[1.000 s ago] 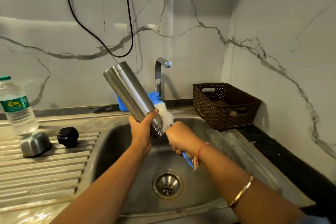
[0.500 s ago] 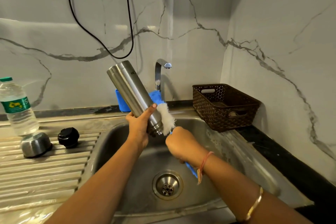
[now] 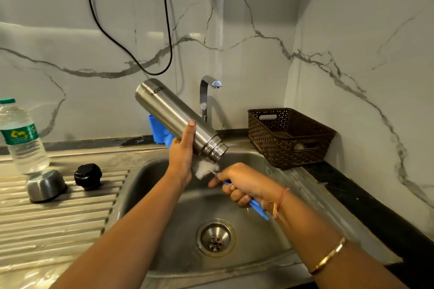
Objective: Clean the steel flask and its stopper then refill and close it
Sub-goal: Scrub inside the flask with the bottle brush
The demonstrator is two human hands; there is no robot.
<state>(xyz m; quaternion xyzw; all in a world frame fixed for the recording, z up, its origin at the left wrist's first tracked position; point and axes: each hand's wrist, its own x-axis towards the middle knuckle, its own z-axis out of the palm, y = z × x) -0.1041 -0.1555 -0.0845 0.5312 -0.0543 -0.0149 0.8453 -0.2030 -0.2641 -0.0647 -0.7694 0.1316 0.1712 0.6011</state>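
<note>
Since a moment ago I have drawn the bottle brush down and out from the flask's mouth, and the steel flask has tipped flatter. Its long axis now runs on a slant from upper left to lower right, base high toward the wall, open threaded mouth pointing down and right over the sink. The flask is a plain brushed-steel cylinder with small dark lettering near the base and a ringed neck, with no cap on it.

My left hand grips the flask just above the neck, thumb lying up along the barrel, fingers wrapped behind. My right hand is clenched round the brush's blue handle, forefinger stretched toward the white bristles, which sit just under the flask's mouth; I cannot tell whether they touch it. Both forearms reach in from below, and the right one wears a thread and a bangle.

On the ribbed drainboard at left, the black stopper stands beside the steel cap, with a water bottle behind them. A brown basket sits on the desk right of the tap.
</note>
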